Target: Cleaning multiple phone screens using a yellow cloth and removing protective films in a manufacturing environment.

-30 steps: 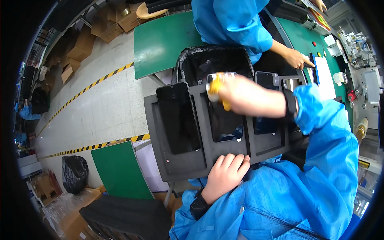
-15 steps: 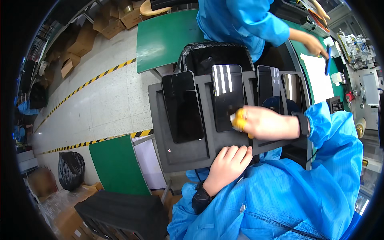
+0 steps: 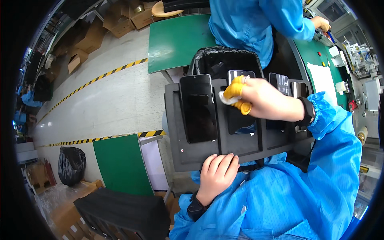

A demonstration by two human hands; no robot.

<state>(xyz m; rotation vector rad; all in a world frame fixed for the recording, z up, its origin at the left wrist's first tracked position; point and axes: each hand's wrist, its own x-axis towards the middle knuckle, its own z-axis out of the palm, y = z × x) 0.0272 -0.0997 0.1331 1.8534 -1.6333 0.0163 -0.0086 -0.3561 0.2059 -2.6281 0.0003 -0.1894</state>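
My right hand [image 3: 260,98] wears yellow finger cots and pinches a small white cloth [image 3: 226,99]. It is over the upper half of a dark phone [image 3: 241,122], second from the left in a black foam tray [image 3: 202,156]. The hand and wrist hide part of that phone. My left hand [image 3: 218,176] lies with its fingers flat over the tray's near edge; its thumb is hidden. Left of the cloth rests another dark phone [image 3: 199,116], face up. Two more phones, one [image 3: 279,83] nearer and one [image 3: 299,89] at the far right, are partly covered by my right arm.
Beyond the tray stands a bin lined with a black bag [image 3: 200,60]. Past it, a co-worker in a blue smock [image 3: 244,28] reaches toward a green bench [image 3: 302,50] with small devices. Green tabletops [image 3: 176,42] and a stack of black trays [image 3: 120,210] lie to the left.
My right hand has moved up the second phone with the cloth. My left hand has slid left along the tray edge. The co-worker's hand has moved farther away; the view has shifted slightly.
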